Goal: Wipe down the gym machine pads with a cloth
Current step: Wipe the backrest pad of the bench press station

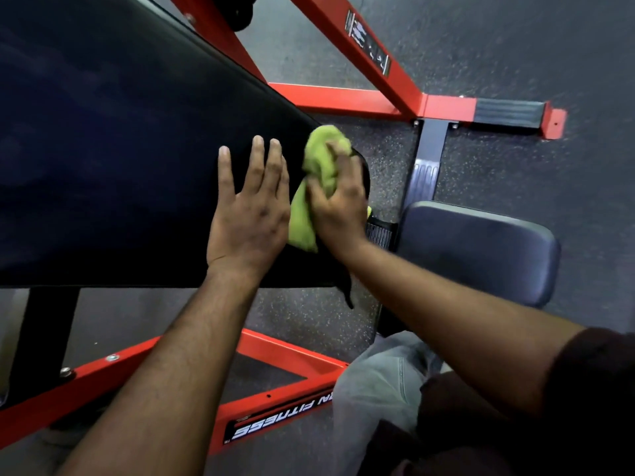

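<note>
Head view: right hand (338,204) is gripping the green cloth (318,180), wiping the back pad's (120,149) lower corner; left hand (249,207) is pressing flat (fingers straight); the seat pad (481,249) likely comes next.

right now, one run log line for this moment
step: wiping pad edge | right hand: grips green cloth | left hand: flat on black pad | seat pad: untouched
</note>
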The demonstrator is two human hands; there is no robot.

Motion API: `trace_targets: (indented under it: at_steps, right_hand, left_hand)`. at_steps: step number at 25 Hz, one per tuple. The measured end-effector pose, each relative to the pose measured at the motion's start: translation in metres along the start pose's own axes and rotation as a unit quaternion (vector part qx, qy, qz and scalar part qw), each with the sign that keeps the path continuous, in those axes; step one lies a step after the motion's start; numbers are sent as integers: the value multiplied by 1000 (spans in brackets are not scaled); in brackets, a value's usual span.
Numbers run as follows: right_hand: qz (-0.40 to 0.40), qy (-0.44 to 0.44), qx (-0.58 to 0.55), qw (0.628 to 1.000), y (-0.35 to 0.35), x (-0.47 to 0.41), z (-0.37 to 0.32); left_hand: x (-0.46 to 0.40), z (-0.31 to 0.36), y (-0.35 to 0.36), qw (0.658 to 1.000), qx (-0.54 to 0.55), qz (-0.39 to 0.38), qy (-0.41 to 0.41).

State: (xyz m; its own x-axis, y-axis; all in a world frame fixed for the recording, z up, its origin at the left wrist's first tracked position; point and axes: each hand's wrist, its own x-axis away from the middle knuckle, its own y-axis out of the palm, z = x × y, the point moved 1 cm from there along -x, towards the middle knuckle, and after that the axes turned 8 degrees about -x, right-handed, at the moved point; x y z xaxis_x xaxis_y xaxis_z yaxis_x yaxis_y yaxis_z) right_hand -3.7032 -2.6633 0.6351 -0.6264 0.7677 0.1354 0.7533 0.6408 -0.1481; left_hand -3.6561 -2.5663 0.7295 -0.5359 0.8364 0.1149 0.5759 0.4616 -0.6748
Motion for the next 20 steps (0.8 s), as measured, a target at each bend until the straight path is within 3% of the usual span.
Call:
trace_targets:
  at_steps: [2, 3, 7, 9, 11, 14, 16, 18, 20]
  right_hand:
    - [-86, -56, 10, 995, -11, 56, 25]
    - [-97, -44, 27, 994, -20, 72, 42]
    - [28, 136, 21, 990, -22, 21, 68]
    - [86, 173, 14, 981, -14, -29, 50]
    - [92, 113, 6, 989, -9, -53, 25]
    - [-33, -67, -17, 997, -14, -18, 13]
    - [-85, -85, -3, 993, -24, 30, 41]
    - [-62, 11, 18, 998, -33, 65, 74]
    - [16, 147, 21, 989, -35, 53, 95]
  left_hand:
    - [-1, 3, 1, 1000, -4, -12, 5]
    - [0, 3, 1, 1000, -7, -20, 10]
    - [-3, 6, 1, 999, -21, -35, 18]
    - [-3, 7, 2, 999, -27, -33, 19]
    - [-4, 9, 4, 999, -36, -32, 17]
    - [-7, 11, 6, 999, -31, -28, 16]
    - [-9, 14, 6, 999, -30, -24, 25]
    - [-11, 16, 8, 999, -31, -22, 30]
    - [-11, 18, 8, 999, -32, -25, 32]
